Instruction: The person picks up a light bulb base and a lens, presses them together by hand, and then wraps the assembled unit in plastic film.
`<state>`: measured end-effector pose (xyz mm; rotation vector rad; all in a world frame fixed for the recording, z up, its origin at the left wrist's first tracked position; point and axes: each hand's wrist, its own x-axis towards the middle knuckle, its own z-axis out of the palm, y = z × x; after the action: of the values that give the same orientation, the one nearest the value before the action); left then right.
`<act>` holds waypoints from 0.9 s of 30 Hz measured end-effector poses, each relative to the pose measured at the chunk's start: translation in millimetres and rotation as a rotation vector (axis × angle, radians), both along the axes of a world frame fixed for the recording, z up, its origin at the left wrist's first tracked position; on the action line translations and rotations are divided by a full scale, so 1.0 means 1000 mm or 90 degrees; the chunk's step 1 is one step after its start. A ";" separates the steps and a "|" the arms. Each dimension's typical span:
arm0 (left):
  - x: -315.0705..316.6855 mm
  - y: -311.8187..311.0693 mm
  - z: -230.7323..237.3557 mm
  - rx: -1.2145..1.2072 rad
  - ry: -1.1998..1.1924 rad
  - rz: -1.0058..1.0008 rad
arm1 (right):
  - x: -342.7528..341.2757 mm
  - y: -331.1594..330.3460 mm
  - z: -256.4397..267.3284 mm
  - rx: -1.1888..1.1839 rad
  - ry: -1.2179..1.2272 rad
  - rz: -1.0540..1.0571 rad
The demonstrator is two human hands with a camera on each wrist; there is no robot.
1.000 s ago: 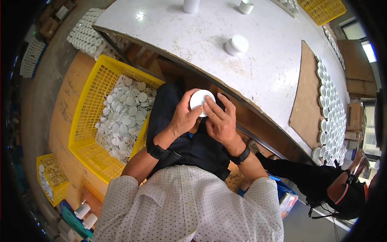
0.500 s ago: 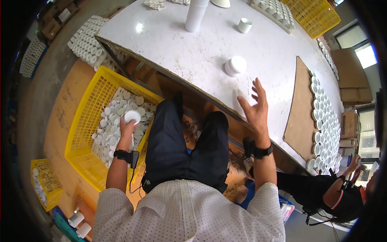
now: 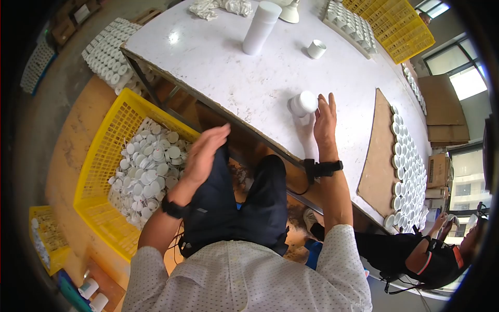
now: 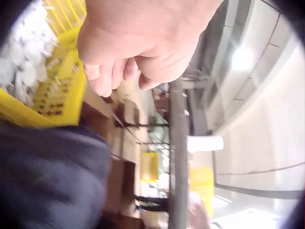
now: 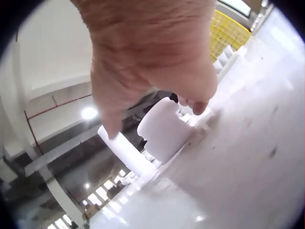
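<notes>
On the white table stands a short white round piece, which also shows in the right wrist view as a white cylinder. My right hand is beside its right side, fingers extended and not curled round it; whether a fingertip touches it I cannot tell. My left hand is over my left thigh near the table edge, with fingers fairly straight and holding nothing visible. The left wrist view shows the left hand above the yellow basket's side, fingers slightly bent.
A yellow basket of white discs stands at left. On the table are a tall white cylinder, a small white cup, a brown board and rows of white round pieces. Another person sits at right.
The white disc that was in both hands, then in the left over the basket, is out of the hands. The left hand has come back rightward; the right has reached the short round piece.
</notes>
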<state>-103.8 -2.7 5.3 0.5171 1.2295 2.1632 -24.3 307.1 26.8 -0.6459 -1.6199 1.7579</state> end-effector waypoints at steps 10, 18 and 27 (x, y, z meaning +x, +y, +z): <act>-0.039 0.217 -0.002 -0.038 0.109 -0.028 | -0.007 -0.010 -0.008 -0.108 0.097 0.032; -0.031 0.232 0.002 -0.122 0.098 -0.058 | -0.017 -0.020 -0.007 -0.088 0.038 -0.005; -0.025 0.234 -0.011 -0.215 0.238 -0.006 | -0.020 -0.025 -0.008 0.027 -0.025 -0.039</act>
<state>-128.7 231.3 -6.1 0.7992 1.7470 1.8435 -44.3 281.9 18.6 -0.7060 -1.6426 1.6720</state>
